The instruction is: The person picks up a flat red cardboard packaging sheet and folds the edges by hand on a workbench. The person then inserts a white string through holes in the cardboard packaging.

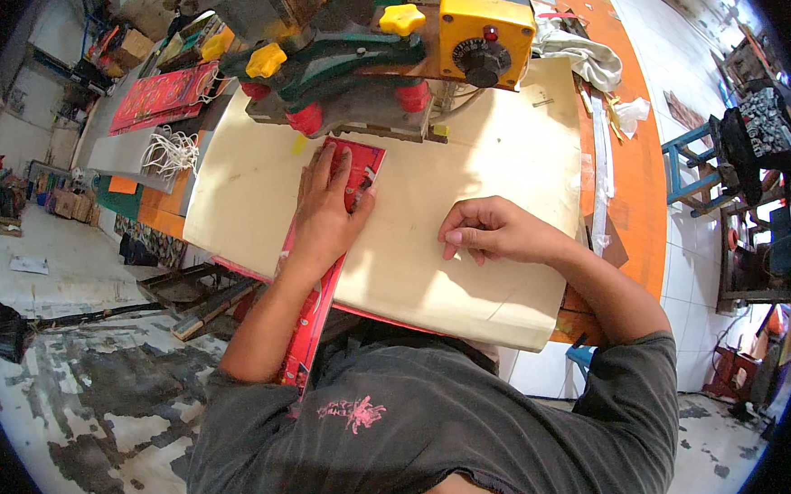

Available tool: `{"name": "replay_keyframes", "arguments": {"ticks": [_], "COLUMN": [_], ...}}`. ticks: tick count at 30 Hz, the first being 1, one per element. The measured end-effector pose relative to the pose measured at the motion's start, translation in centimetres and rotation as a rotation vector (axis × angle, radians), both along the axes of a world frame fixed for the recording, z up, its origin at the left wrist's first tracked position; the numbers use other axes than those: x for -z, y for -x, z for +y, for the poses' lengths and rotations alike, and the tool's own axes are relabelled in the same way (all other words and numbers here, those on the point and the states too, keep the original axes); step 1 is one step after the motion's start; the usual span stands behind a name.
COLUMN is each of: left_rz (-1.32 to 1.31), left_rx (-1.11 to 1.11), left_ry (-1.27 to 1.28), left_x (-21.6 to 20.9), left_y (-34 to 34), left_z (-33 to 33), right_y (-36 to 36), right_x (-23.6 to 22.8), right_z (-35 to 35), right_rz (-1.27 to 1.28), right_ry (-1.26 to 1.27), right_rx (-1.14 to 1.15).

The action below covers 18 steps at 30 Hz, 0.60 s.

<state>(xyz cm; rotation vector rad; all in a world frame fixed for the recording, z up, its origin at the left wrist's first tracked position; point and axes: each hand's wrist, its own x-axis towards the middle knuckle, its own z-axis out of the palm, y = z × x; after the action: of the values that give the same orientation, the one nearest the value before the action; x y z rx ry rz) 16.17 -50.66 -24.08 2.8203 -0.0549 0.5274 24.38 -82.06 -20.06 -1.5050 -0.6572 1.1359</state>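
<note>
My left hand (327, 213) lies with fingers stretched out on a long, narrow red printed paper piece (313, 317). The paper's far end (365, 163) reaches close to the front of a dark green machine (348, 67), and its near end hangs past the table edge against my shirt. To the right, my right hand (487, 229) is loosely curled over a cream sheet (416, 282), with nothing visible in its fingers. The machine has yellow star knobs (401, 19), red round parts (304, 119) and a yellow box (486, 33) with a black dial.
Red printed sheets (162, 96) and a bundle of white cords (170, 152) lie at the left. A pale cloth (580, 57) and crumpled white paper (631, 117) rest on the orange tabletop (640, 223) at right. A blue stool (688, 166) stands beyond it.
</note>
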Motion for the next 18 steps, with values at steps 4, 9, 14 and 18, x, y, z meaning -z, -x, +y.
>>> {"name": "replay_keyframes", "arguments": {"ticks": [4,9,14,18], "left_rz": [-0.020,-0.052,-0.070,-0.096], "left_rx": [0.034,0.028,0.000,-0.003], "left_ry": [0.017,0.069,0.060,0.065], "left_x": [0.0,-0.1,0.8,1.0], "left_y": [-0.5,-1.1,-1.5,-1.3], "left_z": [-0.2,-0.9,-1.2,-1.1], "right_y": [-0.1,0.0,0.2,0.4], "right_x": [0.5,0.5,1.0,0.4], "right_z": [-0.1,-0.1,-0.2,-0.1], "right_rz": [0.018,-0.005,0.008,0.012], "right_ry": [-0.034,-0.062,-0.056,-0.024], "right_rx": [-0.010,-0.012,-0.007,-0.008]}}
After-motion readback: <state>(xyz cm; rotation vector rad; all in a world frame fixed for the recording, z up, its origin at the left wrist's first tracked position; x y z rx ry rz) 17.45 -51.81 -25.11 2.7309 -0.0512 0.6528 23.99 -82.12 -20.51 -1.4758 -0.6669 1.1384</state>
